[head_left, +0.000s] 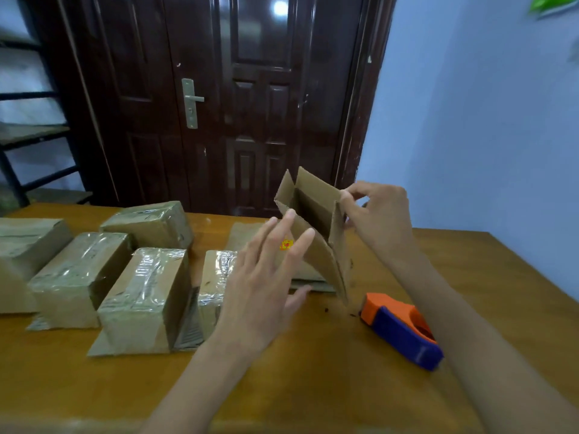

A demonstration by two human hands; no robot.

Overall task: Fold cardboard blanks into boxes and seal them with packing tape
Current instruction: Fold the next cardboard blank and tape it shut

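A brown cardboard blank is held up above the wooden table, partly opened into a tube with its flaps spread. My right hand pinches its right edge near the top. My left hand has straight fingers laid against the blank's near side. An orange and blue tape dispenser lies on the table under my right forearm. A stack of flat blanks lies behind my left hand, mostly hidden.
Several taped boxes stand in rows across the table's left half. A dark wooden door is behind the table, a metal shelf rack at far left, a blue wall at right.
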